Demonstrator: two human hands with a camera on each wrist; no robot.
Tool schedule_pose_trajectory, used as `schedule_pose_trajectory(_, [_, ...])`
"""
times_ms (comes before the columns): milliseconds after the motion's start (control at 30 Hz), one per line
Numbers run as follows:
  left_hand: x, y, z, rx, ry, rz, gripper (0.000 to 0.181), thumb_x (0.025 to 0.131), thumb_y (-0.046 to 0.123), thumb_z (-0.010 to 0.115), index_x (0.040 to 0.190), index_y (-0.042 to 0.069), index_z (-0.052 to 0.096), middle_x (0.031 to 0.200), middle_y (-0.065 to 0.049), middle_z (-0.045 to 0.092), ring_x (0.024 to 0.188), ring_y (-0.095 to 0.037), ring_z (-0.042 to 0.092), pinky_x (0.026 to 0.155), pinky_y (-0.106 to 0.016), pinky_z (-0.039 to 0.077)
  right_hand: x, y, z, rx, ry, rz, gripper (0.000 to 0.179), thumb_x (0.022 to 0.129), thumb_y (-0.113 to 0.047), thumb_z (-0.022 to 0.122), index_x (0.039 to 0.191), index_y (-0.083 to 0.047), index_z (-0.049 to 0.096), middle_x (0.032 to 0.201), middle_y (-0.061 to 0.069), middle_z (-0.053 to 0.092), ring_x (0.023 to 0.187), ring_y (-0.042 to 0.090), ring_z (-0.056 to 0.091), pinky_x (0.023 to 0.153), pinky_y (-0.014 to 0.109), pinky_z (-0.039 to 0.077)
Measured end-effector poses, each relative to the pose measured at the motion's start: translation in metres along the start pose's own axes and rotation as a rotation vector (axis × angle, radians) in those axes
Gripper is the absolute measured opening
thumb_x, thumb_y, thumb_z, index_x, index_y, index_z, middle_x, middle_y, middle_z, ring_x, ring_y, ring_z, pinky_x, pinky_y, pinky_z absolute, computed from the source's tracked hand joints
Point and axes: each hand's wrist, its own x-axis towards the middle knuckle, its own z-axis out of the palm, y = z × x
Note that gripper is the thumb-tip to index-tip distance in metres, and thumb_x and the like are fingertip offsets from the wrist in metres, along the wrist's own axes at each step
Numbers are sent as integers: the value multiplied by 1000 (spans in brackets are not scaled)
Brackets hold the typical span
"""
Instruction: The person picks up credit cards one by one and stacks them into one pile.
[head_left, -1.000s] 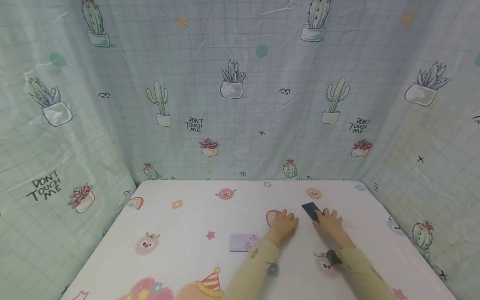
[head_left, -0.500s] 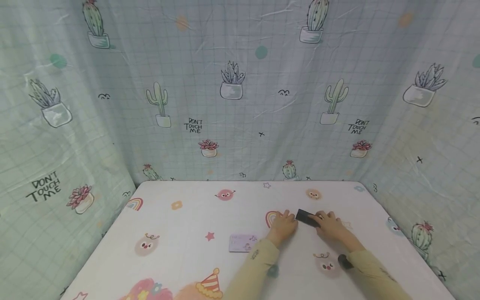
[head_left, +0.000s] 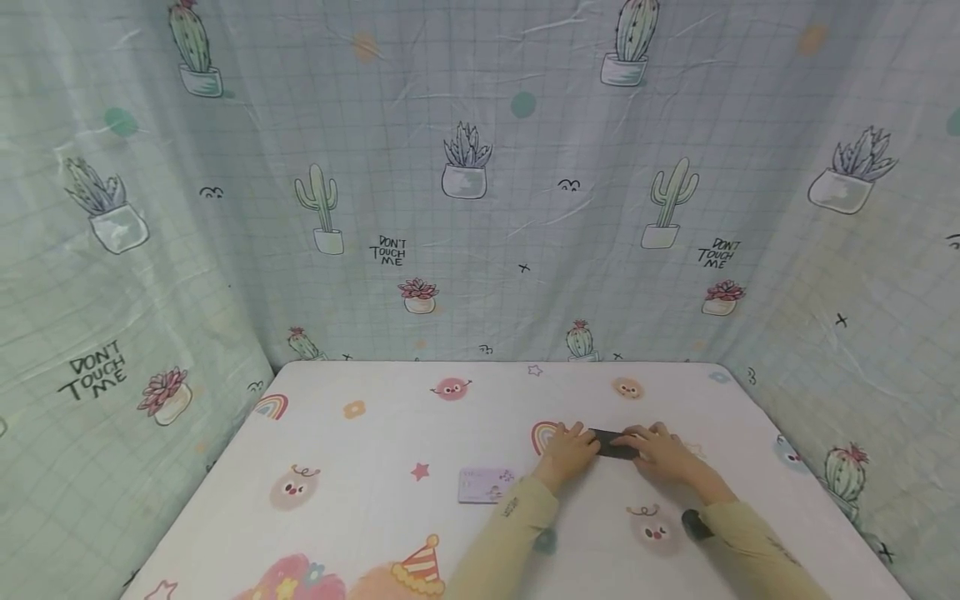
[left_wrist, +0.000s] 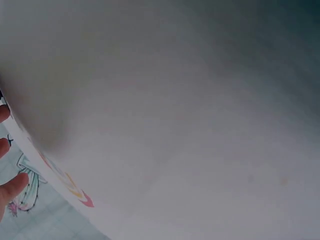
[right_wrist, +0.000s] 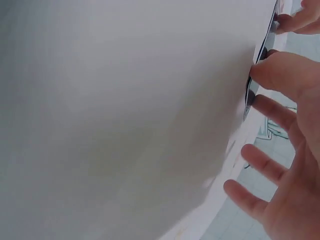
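A thin, dark, glossy rectangular slab (head_left: 614,445) is at the right of the table's middle, its exact kind unclear. My right hand (head_left: 666,457) pinches its right end. In the right wrist view the right thumb (right_wrist: 280,72) presses the near edge, with fingers behind and the other fingers spread. My left hand (head_left: 567,455) has its curled fingertips at the slab's left end. Only a few left fingertips (left_wrist: 17,184) appear in the left wrist view, so their grip is mostly hidden. A flat lilac printed rectangle (head_left: 480,485) lies left of the left forearm.
The white table (head_left: 360,450) carries printed cartoon faces, stars and rainbows. Behind and beside it hangs a pale curtain (head_left: 517,308) with cactus prints. A dark wrist device (head_left: 696,525) sits at the right sleeve.
The right hand has brought the dark slab left and nearer, turning it from slanted to nearly sideways, until its left end meets the left hand. The left hand has hardly moved.
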Motion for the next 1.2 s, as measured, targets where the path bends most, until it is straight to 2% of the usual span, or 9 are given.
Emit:
schedule_pose_trajectory(100, [0,1,2,10,-3,-8,24,89,43,43,109,35,50,116,14,51,110,-7,45,90,-30,41,-1,1,0,20,16,-10,36,80,-13,61,114,-22,56,116,5,55,89,25,45,68,50,41])
schedule_pose_trajectory(167, [0,2,2,8,-27,-15,27,88,48,41,111,36,47,120,14,50,115,-8,43,92,-31,40,-2,2,1,35,23,-6,34,80,-15,62,113,-20,57,115,6,55,91,26,46,69,50,40])
schedule_pose_trajectory(333, [1,5,-1,-15,-114,-31,27,91,45,36,116,36,41,134,13,44,128,-8,35,98,-33,37,-4,2,3,38,46,-17,32,81,-21,62,113,-18,57,113,9,56,94,29,47,71,51,41])
schedule_pose_trajectory(500, [3,7,-1,-22,-157,-46,27,93,42,32,119,37,38,137,12,41,131,-9,32,101,-32,34,-3,3,6,6,79,-50,32,80,-24,63,111,-19,58,109,6,56,89,26,48,68,46,42])
schedule_pose_trajectory(600, [4,7,-1,-34,-147,-53,28,92,44,33,119,36,38,134,12,44,128,-10,36,100,-32,35,-3,5,7,-6,85,-63,34,78,-27,64,111,-20,58,107,5,56,87,23,47,66,43,42])
schedule_pose_trajectory(833, [4,3,-1,-6,-62,-42,34,89,48,40,120,35,41,120,14,51,114,-7,45,94,-29,39,-2,7,7,-23,102,-86,36,76,-30,66,110,-20,57,104,2,55,84,19,45,64,38,41])
schedule_pose_trajectory(1200, [1,-3,-11,-68,-77,-15,41,88,46,46,126,30,41,122,12,52,115,-8,44,96,-29,39,-1,0,1,-26,121,-114,39,75,-26,68,110,-16,57,97,-1,55,77,13,39,64,29,37])
